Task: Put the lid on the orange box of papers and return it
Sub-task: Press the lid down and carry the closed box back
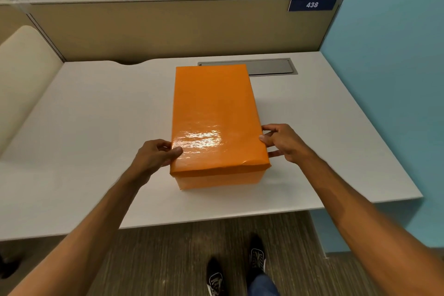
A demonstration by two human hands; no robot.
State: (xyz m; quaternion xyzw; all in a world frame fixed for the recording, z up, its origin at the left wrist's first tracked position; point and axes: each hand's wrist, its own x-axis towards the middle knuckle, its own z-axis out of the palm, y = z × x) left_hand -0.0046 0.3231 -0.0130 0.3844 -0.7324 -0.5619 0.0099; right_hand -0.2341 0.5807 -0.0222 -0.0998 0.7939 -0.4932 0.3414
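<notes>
Lid [213, 118]: orange and glossy, it sits on your orange box [218, 180] and covers the whole top, its skirt hanging over the box's walls on the near end.
Contents: the lid hides the inside, so you cannot tell what the box holds.
Long axis: the box runs lengthwise away from you, short end toward you, far end pointing at the partition [168, 29].
Position: the box stands on the worktop [84, 127], its far end just in front of the grey cable hatch [271, 66] and overlapping the hatch's near left edge in this view.
Left hand [153, 155]: your thumb lies on the lid's top near its left edge, fingers curled against the left side; the grip is narrow, pinching the lid's edge.
Right hand [283, 142]: your thumb tip touches the lid's right edge, fingers spread down the right side of the lid and box.
Behind the hatch: the partition carries a blue plate [312, 4] reading 438.
Below the worktop's near edge: your black shoes [257, 257] on the carpet [168, 259].
</notes>
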